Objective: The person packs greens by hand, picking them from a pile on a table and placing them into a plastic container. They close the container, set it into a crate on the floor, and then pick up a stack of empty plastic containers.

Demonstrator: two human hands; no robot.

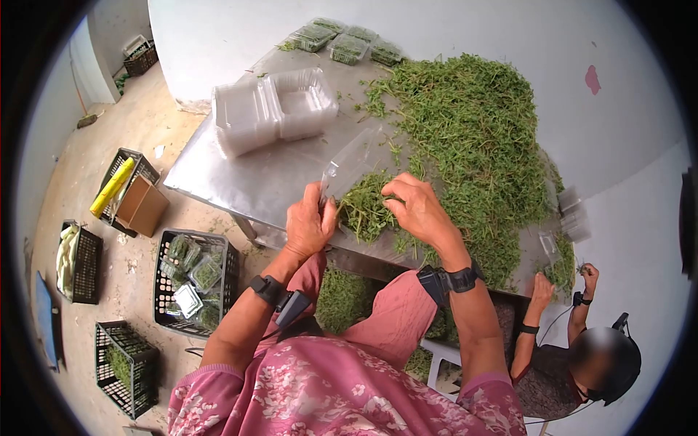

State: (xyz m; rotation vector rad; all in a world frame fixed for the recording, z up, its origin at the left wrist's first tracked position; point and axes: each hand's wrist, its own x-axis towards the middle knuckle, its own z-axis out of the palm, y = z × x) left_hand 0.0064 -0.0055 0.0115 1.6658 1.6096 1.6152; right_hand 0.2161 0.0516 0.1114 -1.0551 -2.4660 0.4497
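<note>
Two hands of ours are working: left hand [313, 221] pinching clear box [350, 158], its raised side slanting away rightward from fingers; right hand [420, 211] (nearer big heap [472, 138]) pinching sprigs [390, 198], greens clump [363, 212] lying just left of fingertips.

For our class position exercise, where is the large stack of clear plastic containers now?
In the head view, the large stack is on the metal table, left of the green heap, beyond the left hand.

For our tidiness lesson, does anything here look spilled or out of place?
Yes: stray sprigs lie between the green heap and the stacked clear containers, strewn rather than gathered, and a pale scrap lies on the floor, looking like litter.
</note>
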